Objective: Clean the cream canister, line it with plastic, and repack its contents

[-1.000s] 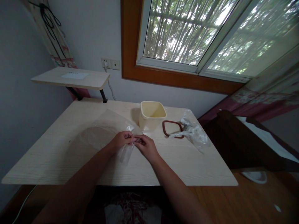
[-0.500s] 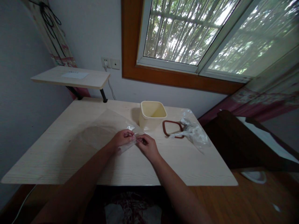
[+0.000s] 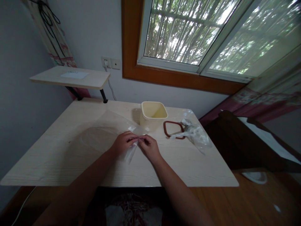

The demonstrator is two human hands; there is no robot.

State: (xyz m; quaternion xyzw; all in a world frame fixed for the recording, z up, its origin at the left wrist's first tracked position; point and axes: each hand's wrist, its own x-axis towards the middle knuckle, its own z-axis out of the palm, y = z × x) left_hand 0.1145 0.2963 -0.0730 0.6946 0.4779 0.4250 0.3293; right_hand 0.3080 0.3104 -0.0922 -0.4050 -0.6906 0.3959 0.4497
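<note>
A clear plastic bag (image 3: 105, 125) lies spread on the pale wooden table, its right end gathered between my two hands. My left hand (image 3: 124, 142) pinches the bag's edge with fingers closed. Right beside it, fingertips almost touching, my right hand (image 3: 148, 146) pinches the same edge. A fold of the plastic hangs down below the left fingers. Just behind the hands stands a cream square bin (image 3: 152, 117), open at the top. To its right lies a reddish-brown rounded-square frame (image 3: 166, 130), partly under a crumpled clear plastic bag (image 3: 196, 135).
The table (image 3: 188, 169) reaches the wall below a window. At its back left, a small raised shelf (image 3: 70, 77) on black legs carries a white paper (image 3: 74, 75). A dark wooden piece of furniture (image 3: 237, 144) stands to the right of the table.
My left hand has turned and shifted slightly right, its fingertips now meeting those of my right hand. The plastic fold below it hangs differently. The bin, frame and crumpled bag stay put.
</note>
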